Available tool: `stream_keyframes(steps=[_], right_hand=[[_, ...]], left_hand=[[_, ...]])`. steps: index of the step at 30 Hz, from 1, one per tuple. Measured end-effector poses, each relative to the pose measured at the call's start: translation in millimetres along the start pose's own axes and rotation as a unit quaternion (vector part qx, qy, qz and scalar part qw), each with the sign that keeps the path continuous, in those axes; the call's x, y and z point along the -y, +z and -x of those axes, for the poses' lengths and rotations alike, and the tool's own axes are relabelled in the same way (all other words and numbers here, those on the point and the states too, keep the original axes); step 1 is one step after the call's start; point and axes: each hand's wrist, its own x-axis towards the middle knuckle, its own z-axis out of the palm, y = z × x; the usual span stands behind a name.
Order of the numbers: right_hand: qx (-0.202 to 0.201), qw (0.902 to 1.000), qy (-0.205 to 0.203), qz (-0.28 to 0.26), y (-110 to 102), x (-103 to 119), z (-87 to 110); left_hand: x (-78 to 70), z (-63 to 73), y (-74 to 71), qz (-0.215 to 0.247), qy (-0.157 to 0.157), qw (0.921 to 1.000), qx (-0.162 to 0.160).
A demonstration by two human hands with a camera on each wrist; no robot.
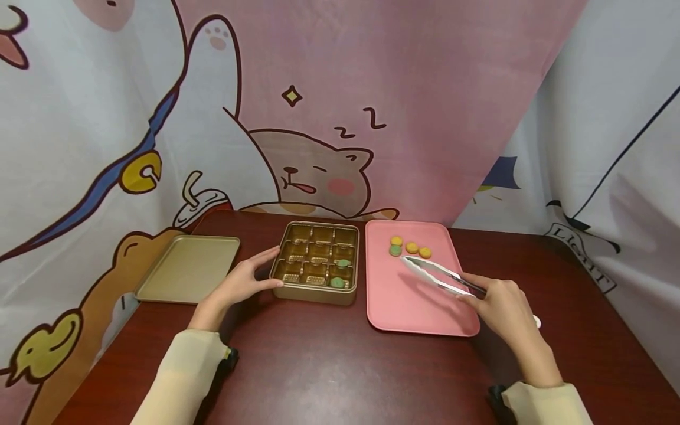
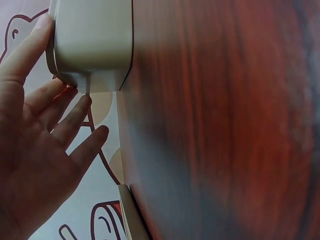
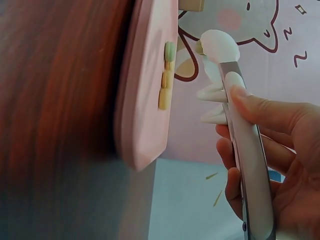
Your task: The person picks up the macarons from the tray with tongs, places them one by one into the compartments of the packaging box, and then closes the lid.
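So the box (image 1: 316,293) was sitting on the dark red table (image 1: 319,366), gold, with cells inside and two green pieces (image 1: 337,283) in its right-hand column, one behind the other. The left hand (image 1: 244,283) was at the box's left side, fingers spread and mostly straight, thumb touching the rim near the front left corner.

Right of the box was the pink tray (image 1: 393,295), and above that the right hand (image 1: 504,304) had the tongs (image 3: 255,175) gripped, thumb on one arm and fingers curled round the other. The tips pointed back toward the box. There was a greenish bit right by the tips in the right wrist view, but it's partly hidden, so I honestly couldn't tell if they were pinching it.

On the box side of that tray lay a green disc (image 1: 395,250), just beside the tips, with three yellow ones (image 1: 411,248) close to it, one just behind and two further from the box. Left of the box was a gold tray (image 1: 188,268), and behind the box hung a cartoon curtain (image 1: 425,88).
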Motion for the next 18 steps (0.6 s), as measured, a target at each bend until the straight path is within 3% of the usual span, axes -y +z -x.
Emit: stream_keyframes(steps=[9, 18], right_hand=[[0.004, 0.9996, -0.022, -0.018, 1.9, 19.2, -20.4], [-0.019, 0.9976, -0.061, -0.028, 11.6, 39.9, -44.0]], left_hand=[[-0.7, -0.1, -0.4, 0.001, -0.007, 1.0, 0.002], [-0.7, -0.5, 0.8, 0.012, -0.002, 0.9999, -0.009]])
